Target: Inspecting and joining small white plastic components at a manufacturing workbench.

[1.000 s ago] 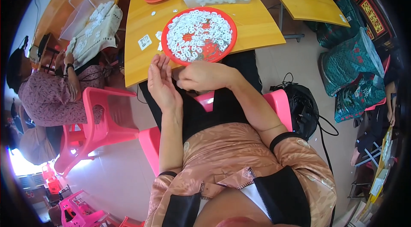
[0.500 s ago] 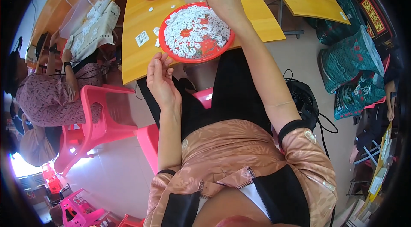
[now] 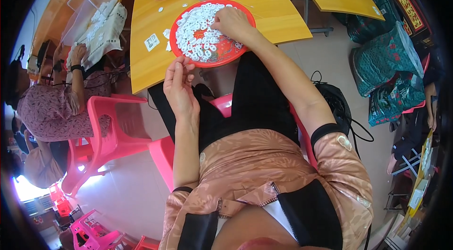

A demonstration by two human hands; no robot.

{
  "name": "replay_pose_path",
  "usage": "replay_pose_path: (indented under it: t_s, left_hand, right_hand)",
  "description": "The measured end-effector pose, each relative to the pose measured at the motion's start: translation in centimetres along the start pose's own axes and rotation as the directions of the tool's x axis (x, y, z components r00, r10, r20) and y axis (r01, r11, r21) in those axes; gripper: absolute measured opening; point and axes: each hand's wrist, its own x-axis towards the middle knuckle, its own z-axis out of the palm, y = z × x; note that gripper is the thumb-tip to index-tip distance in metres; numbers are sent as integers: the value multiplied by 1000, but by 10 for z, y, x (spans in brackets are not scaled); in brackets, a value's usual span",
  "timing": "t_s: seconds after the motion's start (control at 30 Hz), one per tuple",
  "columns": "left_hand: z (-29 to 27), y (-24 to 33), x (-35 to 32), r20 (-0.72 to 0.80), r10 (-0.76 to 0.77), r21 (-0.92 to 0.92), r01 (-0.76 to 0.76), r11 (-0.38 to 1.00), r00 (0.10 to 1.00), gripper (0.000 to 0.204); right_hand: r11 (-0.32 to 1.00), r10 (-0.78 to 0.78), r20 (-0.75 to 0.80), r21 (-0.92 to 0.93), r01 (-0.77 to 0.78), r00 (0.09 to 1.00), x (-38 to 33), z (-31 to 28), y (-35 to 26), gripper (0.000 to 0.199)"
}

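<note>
From the head view, the red tray (image 3: 226,51) sits at the upper middle of the frame, crowded with small white pieces (image 3: 194,20); its lower rim reaches the near edge of the yellow table (image 3: 155,63), perhaps a little past it. That worries me: a forearm pressing there might tip it and spill pieces onto the lap below.

The right hand (image 3: 231,23) is down among the pieces at the tray's right, fingers bunched; I can't tell whether one is caught. Picking blind under those knuckles could bring up two, or flick one over the rim.

The left hand (image 3: 180,78) waits just below the tray's lower left, thumb and fingers nearly together. Anything between them is too small to make out, and could easily slip.
</note>
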Motion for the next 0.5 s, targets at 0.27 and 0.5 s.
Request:
replay_pose_path:
  t_s: [0.27,0.5]
  left_hand:
    - [-5,-3,-4,46,-6,24,5,1000,999,25]
    - [-2,-1,-3,47,-21,26,20,999,999,25]
  right_hand:
    - [997,-53,-174,-58,44,983,-7,8,12,23]
    - [986,-98,-47,131,104,994,-7,5,-7,18]
